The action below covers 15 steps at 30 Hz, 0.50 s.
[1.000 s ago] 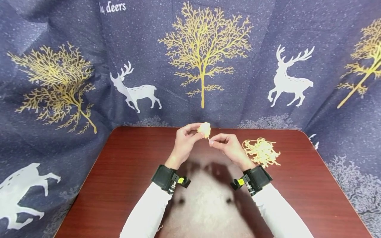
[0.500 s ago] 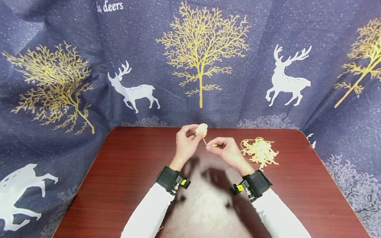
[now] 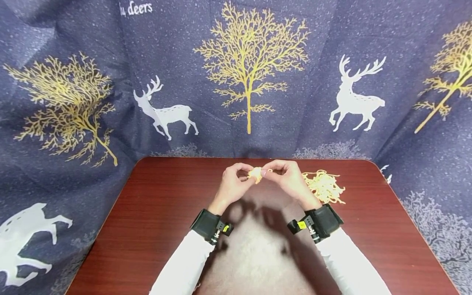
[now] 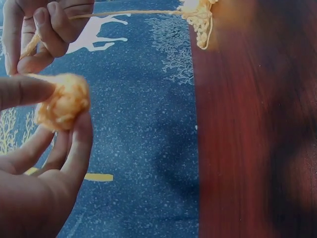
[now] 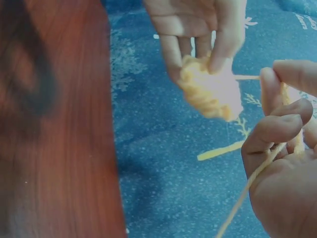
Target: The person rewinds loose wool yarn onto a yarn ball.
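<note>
A small wound ball of pale yellow yarn [image 3: 255, 175] is pinched between the thumb and fingers of my left hand [image 3: 232, 184], above the table's far part. Beside it, my right hand [image 3: 289, 180] pinches the yarn strand [image 5: 247, 77] between thumb and forefinger, close to the ball. In the right wrist view, a short stretch of strand runs from the ball to those fingertips. The trailing strand [image 5: 237, 208] passes through the right hand's curled lower fingers. In the left wrist view, this strand reaches to a loose yarn pile [image 4: 198, 7].
The tangled pile of yarn [image 3: 326, 188] lies on the reddish-brown table [image 3: 158, 229], right of my right hand. A dark blue cloth [image 3: 276, 143] printed with deer and trees hangs behind the table's far edge. Black bands [image 3: 208, 224] with small cameras circle both wrists.
The yarn ball has come down and slightly toward the right hand. My right hand has risen closer to the ball, shortening the strand between them. Both hands keep their hold.
</note>
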### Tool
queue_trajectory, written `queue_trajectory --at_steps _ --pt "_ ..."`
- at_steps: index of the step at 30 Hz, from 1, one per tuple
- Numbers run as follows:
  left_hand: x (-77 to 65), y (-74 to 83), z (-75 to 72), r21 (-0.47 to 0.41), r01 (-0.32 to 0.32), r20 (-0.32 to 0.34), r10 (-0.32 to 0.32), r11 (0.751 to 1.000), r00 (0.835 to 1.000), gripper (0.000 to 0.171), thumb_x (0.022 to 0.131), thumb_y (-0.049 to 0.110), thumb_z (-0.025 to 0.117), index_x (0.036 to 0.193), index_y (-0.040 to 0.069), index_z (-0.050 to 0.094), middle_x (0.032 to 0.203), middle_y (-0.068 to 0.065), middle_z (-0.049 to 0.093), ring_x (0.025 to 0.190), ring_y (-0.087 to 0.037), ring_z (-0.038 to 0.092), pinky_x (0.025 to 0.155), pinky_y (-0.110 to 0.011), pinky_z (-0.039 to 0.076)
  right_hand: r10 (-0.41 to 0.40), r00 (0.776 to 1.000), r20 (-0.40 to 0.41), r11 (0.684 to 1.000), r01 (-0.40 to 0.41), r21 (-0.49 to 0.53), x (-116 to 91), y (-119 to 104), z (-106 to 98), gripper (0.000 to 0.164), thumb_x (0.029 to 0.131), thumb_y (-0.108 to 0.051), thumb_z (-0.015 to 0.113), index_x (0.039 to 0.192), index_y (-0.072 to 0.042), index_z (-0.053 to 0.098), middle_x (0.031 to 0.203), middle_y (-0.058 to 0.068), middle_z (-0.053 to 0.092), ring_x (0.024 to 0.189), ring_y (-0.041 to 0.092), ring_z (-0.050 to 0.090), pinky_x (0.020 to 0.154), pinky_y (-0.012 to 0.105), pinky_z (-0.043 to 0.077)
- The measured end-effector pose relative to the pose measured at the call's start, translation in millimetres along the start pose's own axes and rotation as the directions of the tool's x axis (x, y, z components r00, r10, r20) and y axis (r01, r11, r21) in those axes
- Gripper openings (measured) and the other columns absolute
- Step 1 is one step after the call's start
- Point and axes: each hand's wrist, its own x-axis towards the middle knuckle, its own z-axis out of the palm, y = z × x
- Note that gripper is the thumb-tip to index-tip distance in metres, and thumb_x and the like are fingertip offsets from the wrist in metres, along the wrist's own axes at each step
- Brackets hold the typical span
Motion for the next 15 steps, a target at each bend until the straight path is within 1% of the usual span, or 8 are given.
queue_trajectory --at_steps 2,5,6,8,12,14,15 --pt "-0.6 0.0 -2.5 0.013 0.0 0.052 0.0 1.0 0.999 0.026 0.081 -0.006 0.075 0.107 -0.006 0.07 0.104 -0.019 0.07 0.095 -0.032 0.071 0.084 -0.034 0.061 0.003 1.0 -0.01 1.0 -0.003 -0.001 1 -1 -2 0.017 0.088 -0.007 0.078 0.1 0.004 0.074 0.091 0.012 0.076 0.075 0.016 0.069 0.068 0.029 0.057" --pt "-1.6 1.3 -6.2 0.012 -0.01 0.135 0.008 1.0 0.991 0.025 0.08 -0.005 0.075 0.105 -0.005 0.071 0.102 -0.017 0.072 0.091 -0.029 0.072 0.082 -0.03 0.061 -0.001 1.0 -0.024 1.0 0.002 0.02 4 -3 -4 0.019 0.088 -0.007 0.078 0.101 0.006 0.073 0.091 0.009 0.076 0.077 0.016 0.069 0.069 0.026 0.057" --pt "-2.1 1.9 -7.3 0.007 -0.012 0.165 0.011 1.0 0.986 0.024 0.08 -0.005 0.075 0.104 -0.005 0.071 0.101 -0.017 0.072 0.09 -0.028 0.072 0.082 -0.03 0.061 0.0 1.0 -0.03 1.0 0.001 0.025 5 -4 -5 0.019 0.088 -0.007 0.078 0.101 0.006 0.073 0.09 0.008 0.076 0.075 0.015 0.068 0.065 0.024 0.055" --pt "-3.0 3.1 -9.5 -0.012 -0.009 0.227 0.012 1.0 0.974 0.024 0.081 -0.005 0.075 0.104 -0.004 0.071 0.099 -0.016 0.072 0.089 -0.027 0.072 0.082 -0.03 0.061 0.001 0.999 -0.04 0.999 0.0 0.032 6 -5 -6 0.02 0.088 -0.008 0.078 0.101 0.006 0.073 0.087 0.005 0.075 0.069 0.012 0.063 0.056 0.02 0.049" --pt "-4.6 5.1 -12.9 -0.073 0.009 0.333 0.016 0.997 0.943 0.024 0.082 -0.005 0.074 0.107 -0.006 0.07 0.101 -0.016 0.072 0.093 -0.025 0.071 0.087 -0.033 0.059 0.041 0.998 -0.052 0.998 -0.039 0.04 8 -7 -9 0.023 0.089 -0.01 0.078 0.103 0.007 0.072 0.082 -0.001 0.073 0.058 0.007 0.05 0.044 0.019 0.035" --pt "-5.0 6.0 -14.3 -0.113 0.016 0.363 0.026 0.994 0.932 0.026 0.083 -0.005 0.074 0.108 -0.006 0.069 0.103 -0.016 0.072 0.096 -0.024 0.071 0.091 -0.035 0.058 0.062 0.997 -0.05 0.997 -0.06 0.046 9 -7 -10 0.027 0.089 -0.012 0.078 0.105 0.008 0.071 0.082 -0.003 0.073 0.057 0.006 0.047 0.042 0.019 0.034" --pt "-5.1 6.7 -15.0 -0.132 0.018 0.37 0.033 0.991 0.929 0.026 0.083 -0.005 0.074 0.109 -0.007 0.069 0.103 -0.017 0.072 0.097 -0.024 0.071 0.092 -0.036 0.058 0.071 0.996 -0.049 0.996 -0.069 0.05 9 -6 -10 0.027 0.089 -0.012 0.078 0.105 0.008 0.071 0.083 -0.003 0.073 0.057 0.006 0.048 0.042 0.018 0.035"
